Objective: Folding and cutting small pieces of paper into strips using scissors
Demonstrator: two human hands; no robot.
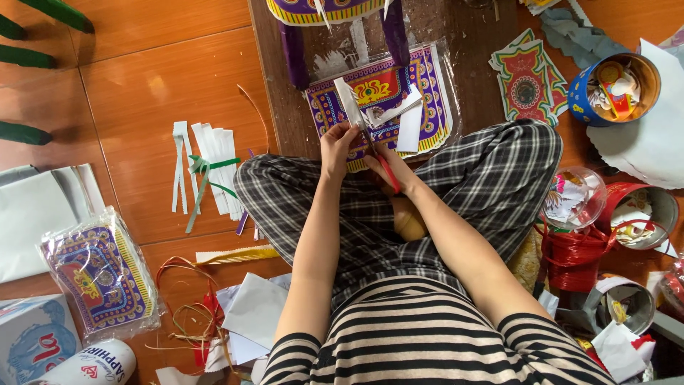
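Observation:
I sit cross-legged on the floor in checked trousers. My left hand [337, 146] pinches the lower end of a narrow white paper strip [349, 103] that slants up and to the left. My right hand [390, 171] grips red-handled scissors [387, 173], whose blades point toward the strip near my left fingers. Just beyond both hands lies a plastic-wrapped pack of purple and yellow printed paper [381, 93], with several loose white paper pieces [406, 121] on top of it.
White and green paper strips [206, 171] lie on the floor at left. A second wrapped pack [96, 274] sits lower left. At right are a blue tin [616, 89], red ribbon spool [573, 253], small metal cans [645, 210] and a red and green printed cutout [527, 82].

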